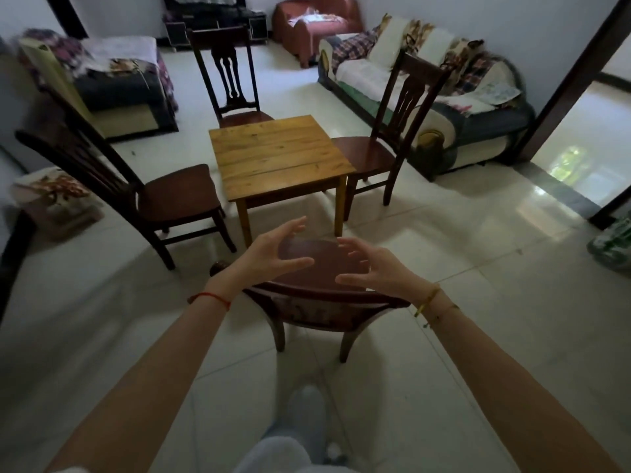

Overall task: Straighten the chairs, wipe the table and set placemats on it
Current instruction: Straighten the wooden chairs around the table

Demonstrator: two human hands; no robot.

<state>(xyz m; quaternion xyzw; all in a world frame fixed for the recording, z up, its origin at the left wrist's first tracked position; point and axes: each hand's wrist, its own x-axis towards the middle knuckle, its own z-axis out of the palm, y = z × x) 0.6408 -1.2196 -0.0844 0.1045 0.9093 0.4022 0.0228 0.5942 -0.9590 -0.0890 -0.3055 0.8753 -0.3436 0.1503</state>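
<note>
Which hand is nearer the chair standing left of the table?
Left. The left hand is open above the near chair, on the side toward the left chair; the right hand, also open, is farther right, on the near chair's other side.

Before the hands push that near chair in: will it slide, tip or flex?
Near chair looks solid dark wood: probably rigid, fairly heavy. Glossy tile floor suggests its legs would slide, not catch. Pushed high at the backrest, it might rock forward.

Tiled floor (444,336) w/ small wood table (278,153) and 4 dark chairs (181,196) standing round it.
</note>
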